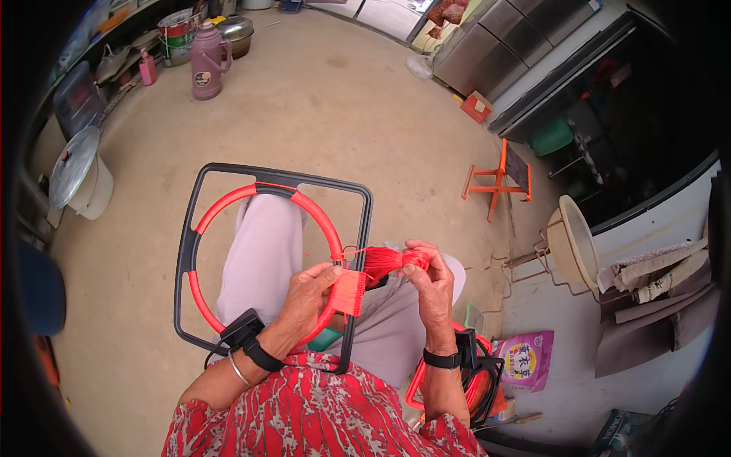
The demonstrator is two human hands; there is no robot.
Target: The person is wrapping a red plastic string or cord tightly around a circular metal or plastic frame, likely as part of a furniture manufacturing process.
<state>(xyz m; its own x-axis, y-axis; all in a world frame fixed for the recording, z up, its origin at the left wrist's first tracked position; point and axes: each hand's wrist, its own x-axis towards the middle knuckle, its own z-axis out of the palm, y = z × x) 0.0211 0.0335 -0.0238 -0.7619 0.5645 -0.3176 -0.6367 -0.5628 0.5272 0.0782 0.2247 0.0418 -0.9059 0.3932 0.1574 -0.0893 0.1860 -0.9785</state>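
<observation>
The red thread bundle sits over the lap, just outside the right edge of a black frame. I see it gathered tight at its right end and loose to the left, a strand running back to the frame's red-wrapped ring. The thread looks glossy and bright; the flat red strip on the ring's right side shows close, even rows.

My right hand has thumb and fingers closed on the bundle's gathered end, wrist upright. My left hand reaches across the ring, thumb and fingers narrowed on the strip's upper left edge. Both wrists carry black straps, and the left one a silver bangle.

Beyond the right forearm I make out a purple packet, printed in large characters on a yellow patch. Past the frame, an orange folding stool stands near the floor's right edge; a pink thermos, its dark round label too small to read, stands towards the floor's far left corner.
</observation>
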